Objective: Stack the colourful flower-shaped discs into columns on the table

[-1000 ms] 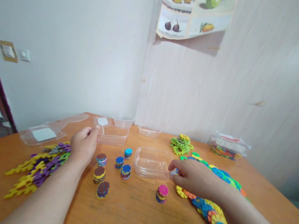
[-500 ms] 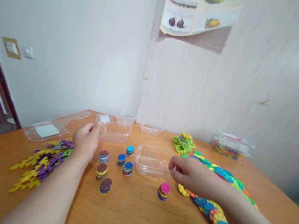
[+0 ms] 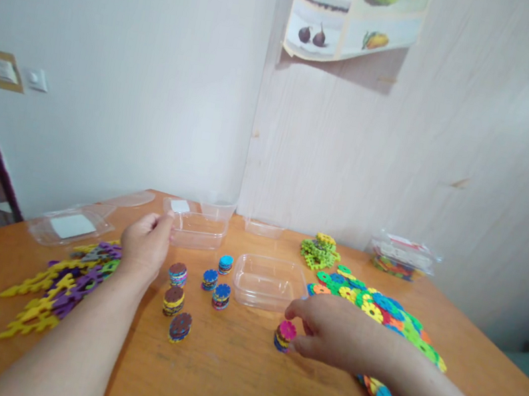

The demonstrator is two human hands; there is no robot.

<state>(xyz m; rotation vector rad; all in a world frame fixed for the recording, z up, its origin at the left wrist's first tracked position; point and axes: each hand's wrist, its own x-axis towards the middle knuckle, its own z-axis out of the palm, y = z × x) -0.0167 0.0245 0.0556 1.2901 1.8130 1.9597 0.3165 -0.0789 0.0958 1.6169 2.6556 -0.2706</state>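
My left hand is closed, thumb and fingers pinching the near-left edge of a clear plastic container at the back of the wooden table. My right hand curls thumb and forefinger around a small pink-topped stack of toy discs on the table. An empty clear container stands just behind that stack. Several more small disc stacks stand between my two hands.
A heap of yellow and purple interlocking pieces lies at the left. Coloured flower discs spread along the right, with a green pile and a closed filled box behind. Clear lids lie at the back left.
My right hand has drawn back from the middle container's right rim and closed around the pink-topped stack. My left hand stays on the rear container. The view has shifted slightly.
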